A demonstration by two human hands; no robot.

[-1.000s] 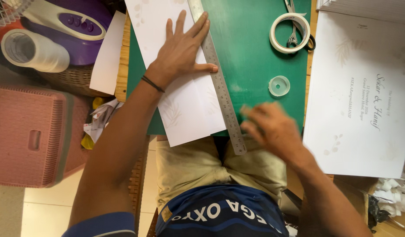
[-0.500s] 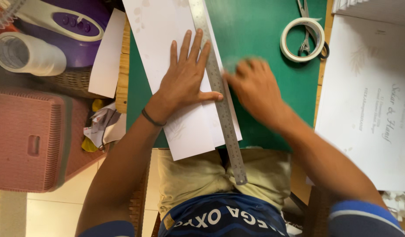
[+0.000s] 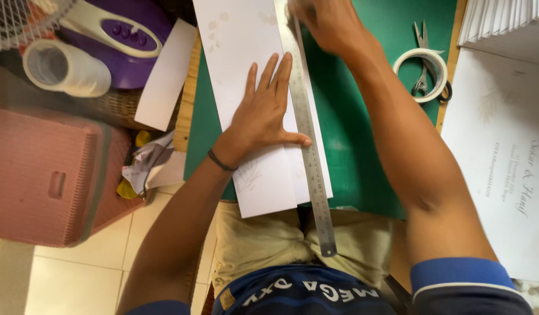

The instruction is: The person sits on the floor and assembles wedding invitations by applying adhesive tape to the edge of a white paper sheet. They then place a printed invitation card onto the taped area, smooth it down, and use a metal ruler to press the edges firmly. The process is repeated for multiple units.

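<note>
I had L hand flat, fingers spread, pinning steel ruler on white sheet; R hand blurred at ruler's top, grip can't tell, sheet looked uncut.

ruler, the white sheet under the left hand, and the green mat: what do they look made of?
Ruler: likely steel, a thin grey strip with a brushed sheen and fine edge graduations. White sheet: paper or thin card, matte, flat with crisp straight edges under the left hand. Green mat: probably a vinyl or rubber cutting mat, uniform dull green with no glare; exact material is unclear.
</note>
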